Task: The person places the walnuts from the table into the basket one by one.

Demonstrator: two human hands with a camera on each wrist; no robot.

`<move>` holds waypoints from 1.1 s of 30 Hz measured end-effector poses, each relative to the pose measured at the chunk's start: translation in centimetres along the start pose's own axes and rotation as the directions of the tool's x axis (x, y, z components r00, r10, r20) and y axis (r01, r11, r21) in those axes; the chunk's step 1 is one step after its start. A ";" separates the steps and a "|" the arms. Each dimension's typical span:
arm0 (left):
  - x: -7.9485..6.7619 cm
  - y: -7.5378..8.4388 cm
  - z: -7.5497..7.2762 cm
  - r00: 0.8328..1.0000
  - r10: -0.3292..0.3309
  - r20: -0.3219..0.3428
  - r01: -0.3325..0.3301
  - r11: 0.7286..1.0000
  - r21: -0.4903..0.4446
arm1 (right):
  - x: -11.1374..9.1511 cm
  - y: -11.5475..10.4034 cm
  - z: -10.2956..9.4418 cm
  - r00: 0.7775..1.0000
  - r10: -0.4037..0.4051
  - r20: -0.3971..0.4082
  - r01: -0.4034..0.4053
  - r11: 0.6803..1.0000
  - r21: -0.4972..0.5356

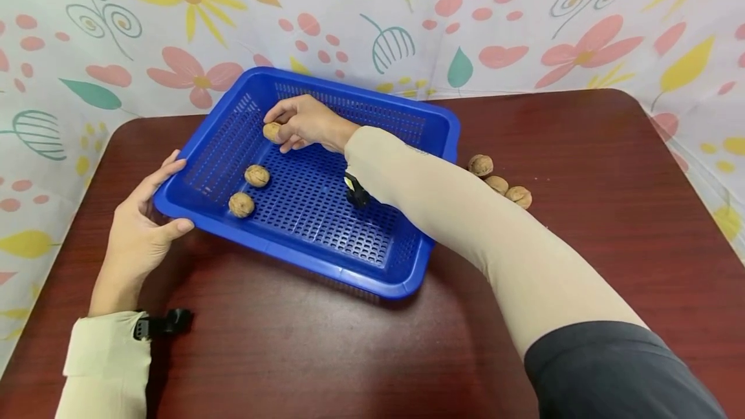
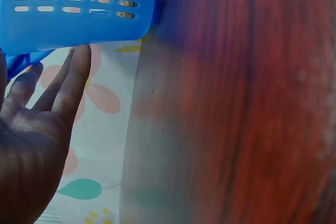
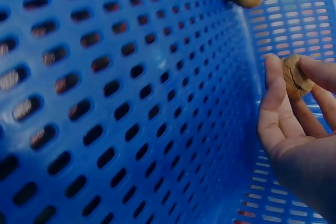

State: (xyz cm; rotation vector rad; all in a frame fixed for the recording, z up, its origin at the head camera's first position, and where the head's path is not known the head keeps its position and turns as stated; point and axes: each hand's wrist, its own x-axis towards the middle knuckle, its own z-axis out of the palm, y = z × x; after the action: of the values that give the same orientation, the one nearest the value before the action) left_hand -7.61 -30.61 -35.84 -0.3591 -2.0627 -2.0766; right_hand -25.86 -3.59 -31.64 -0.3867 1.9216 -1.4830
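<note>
In the head view, a blue plastic basket (image 1: 326, 212) with slotted walls stands tilted on the table. My left hand (image 1: 136, 225) holds its left corner, with the thumb on the near rim and the fingers along the left side. Inside, my right hand (image 1: 308, 123) pinches a walnut (image 1: 271, 132) near the far left of the basket. The right wrist view shows this cracked-shell walnut (image 3: 297, 77) between thumb and fingertips. Two more walnuts lie on the basket floor: one walnut (image 1: 257, 176) and, nearer the left corner, another walnut (image 1: 241, 205).
Several walnuts (image 1: 519, 196) sit on the dark red wooden table (image 1: 611, 199) to the right of the basket, partly hidden by the right sleeve (image 1: 454, 205). A floral-patterned cloth (image 1: 524, 24) hangs behind the table's far edge.
</note>
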 end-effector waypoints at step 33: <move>-0.1 0.1 0.1 1.000 -0.015 -0.002 0.015 1.000 0.006 | -1.7 -2.7 -0.7 0.999 0.028 0.019 -0.024 0.983 -0.180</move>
State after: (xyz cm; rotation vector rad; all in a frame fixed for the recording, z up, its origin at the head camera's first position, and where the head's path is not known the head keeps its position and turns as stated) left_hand -7.48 -30.54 -35.77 -0.3418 -2.0764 -2.0775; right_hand -25.56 -2.86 -28.50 -0.4539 2.0426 -1.2878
